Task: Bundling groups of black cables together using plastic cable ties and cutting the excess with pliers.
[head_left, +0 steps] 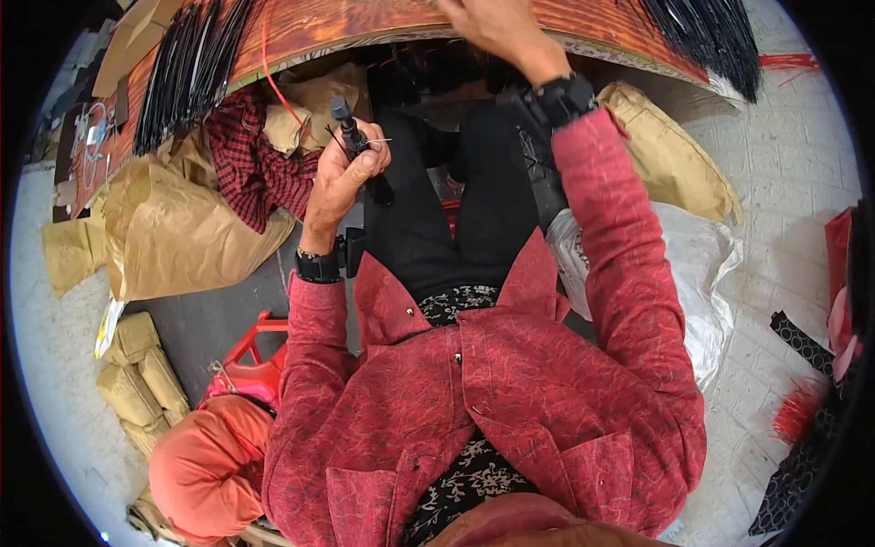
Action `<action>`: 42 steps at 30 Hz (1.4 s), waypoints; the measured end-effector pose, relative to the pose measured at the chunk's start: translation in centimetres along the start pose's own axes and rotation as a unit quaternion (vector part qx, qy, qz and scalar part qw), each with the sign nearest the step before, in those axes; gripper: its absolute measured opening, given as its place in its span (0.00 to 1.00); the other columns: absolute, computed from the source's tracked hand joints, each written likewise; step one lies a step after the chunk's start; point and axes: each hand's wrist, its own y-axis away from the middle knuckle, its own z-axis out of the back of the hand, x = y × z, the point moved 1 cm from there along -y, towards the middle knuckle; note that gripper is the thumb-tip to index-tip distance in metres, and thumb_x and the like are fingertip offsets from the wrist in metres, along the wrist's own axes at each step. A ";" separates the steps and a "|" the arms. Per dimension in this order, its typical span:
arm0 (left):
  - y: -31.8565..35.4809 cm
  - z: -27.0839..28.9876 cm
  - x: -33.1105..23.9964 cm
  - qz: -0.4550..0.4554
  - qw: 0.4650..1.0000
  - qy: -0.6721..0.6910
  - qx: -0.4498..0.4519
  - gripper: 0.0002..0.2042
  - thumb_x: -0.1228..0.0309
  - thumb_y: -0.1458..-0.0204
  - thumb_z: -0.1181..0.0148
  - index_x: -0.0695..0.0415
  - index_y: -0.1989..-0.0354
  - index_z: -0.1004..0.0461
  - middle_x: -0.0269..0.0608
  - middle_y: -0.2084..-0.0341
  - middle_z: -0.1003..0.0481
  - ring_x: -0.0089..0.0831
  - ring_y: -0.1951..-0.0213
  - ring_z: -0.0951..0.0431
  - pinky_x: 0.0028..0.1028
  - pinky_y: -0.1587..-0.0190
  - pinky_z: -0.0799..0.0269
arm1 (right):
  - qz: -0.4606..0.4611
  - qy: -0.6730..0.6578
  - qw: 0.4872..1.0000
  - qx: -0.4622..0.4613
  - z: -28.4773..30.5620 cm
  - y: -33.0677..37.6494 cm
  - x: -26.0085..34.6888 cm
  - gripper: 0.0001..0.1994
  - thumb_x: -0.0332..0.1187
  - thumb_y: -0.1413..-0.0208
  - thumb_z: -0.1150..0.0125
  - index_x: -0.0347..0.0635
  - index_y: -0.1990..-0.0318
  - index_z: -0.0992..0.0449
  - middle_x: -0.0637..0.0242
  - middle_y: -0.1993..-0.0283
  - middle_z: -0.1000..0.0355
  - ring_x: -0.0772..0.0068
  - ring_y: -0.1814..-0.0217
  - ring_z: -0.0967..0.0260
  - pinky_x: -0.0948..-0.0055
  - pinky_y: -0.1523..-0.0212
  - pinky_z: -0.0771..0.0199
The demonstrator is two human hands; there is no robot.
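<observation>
My left hand is closed around a black rod-shaped tool with a ribbed knob at its upper end. Thin dark and pale strands stick out beside its fingers. A red wire hangs over the table edge and runs down close to this hand. My right hand reaches over the wooden table at the top of the view. Its fingertips are cut off by the upper edge, so what they touch is hidden. Bundles of thin black wires or ties lie at the table's left and right.
Brown paper sacks and a red-black checked cloth crowd the left below the table. A red plastic stool and wrapped brown packs stand lower left. A white sack and brown sack lie right of my legs.
</observation>
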 end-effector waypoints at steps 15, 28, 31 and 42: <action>0.6 1.7 1.8 -0.096 0.985 0.010 -0.145 0.16 0.58 0.37 0.42 0.60 0.58 0.32 0.29 0.79 0.39 0.20 0.76 0.40 0.22 0.73 0.48 | -0.313 -0.235 0.901 0.187 0.6 -0.5 0.3 0.11 0.36 0.42 0.38 0.38 0.61 0.26 0.56 0.64 0.27 0.51 0.69 0.30 0.62 0.68 0.30; -0.7 0.9 1.4 -0.062 0.989 0.026 -0.132 0.26 0.58 0.36 0.43 0.67 0.38 0.36 0.26 0.77 0.39 0.16 0.76 0.43 0.19 0.71 0.45 | -0.290 -0.487 0.705 0.427 2.1 10.7 7.7 0.18 0.47 0.39 0.38 0.39 0.59 0.18 0.69 0.65 0.21 0.74 0.64 0.24 0.71 0.62 0.26; -0.6 0.9 1.7 -0.042 0.987 0.017 -0.155 0.25 0.59 0.36 0.43 0.68 0.40 0.34 0.27 0.76 0.38 0.16 0.76 0.42 0.19 0.71 0.44 | -0.238 -0.442 0.779 0.376 1.6 11.3 8.4 0.15 0.44 0.40 0.38 0.40 0.58 0.19 0.66 0.63 0.22 0.64 0.61 0.24 0.67 0.59 0.26; -0.5 0.1 1.6 -0.046 0.984 0.026 -0.171 0.21 0.62 0.37 0.41 0.67 0.44 0.31 0.31 0.72 0.31 0.18 0.72 0.36 0.19 0.70 0.43 | -0.111 -0.206 0.949 0.209 2.2 10.9 10.1 0.13 0.38 0.39 0.40 0.44 0.50 0.20 0.60 0.47 0.28 0.54 0.49 0.30 0.56 0.49 0.29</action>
